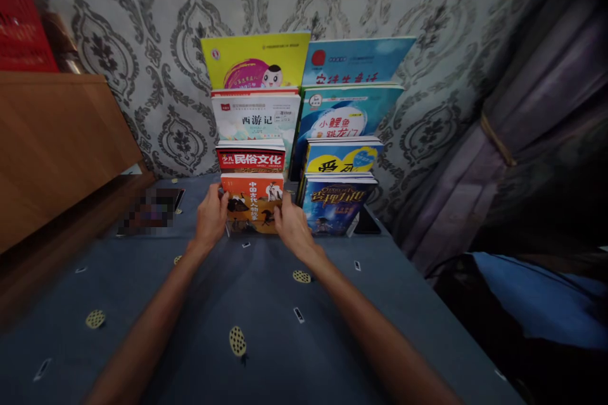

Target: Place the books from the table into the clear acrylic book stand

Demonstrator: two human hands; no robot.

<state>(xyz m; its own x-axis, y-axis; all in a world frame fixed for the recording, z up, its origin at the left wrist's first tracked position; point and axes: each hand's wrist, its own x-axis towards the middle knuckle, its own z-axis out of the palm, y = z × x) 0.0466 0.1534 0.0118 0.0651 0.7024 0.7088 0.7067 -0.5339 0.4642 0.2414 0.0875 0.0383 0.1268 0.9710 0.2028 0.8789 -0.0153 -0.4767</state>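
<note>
Left hand (211, 215) and right hand (291, 223) grip the orange book's (251, 201) side edges, fingers curled on it | centre frame, front-left row of tiered book rack (355, 225) | blue tablecloth (266, 329) below

The left hand (211, 216) and right hand (291, 225) grip the two side edges of an orange book (252, 201), front-most in the left column of a tiered rack of books. Just beside it stands a dark blue book (335, 202). A blue patterned cloth (266, 323) covers the bench.
</note>
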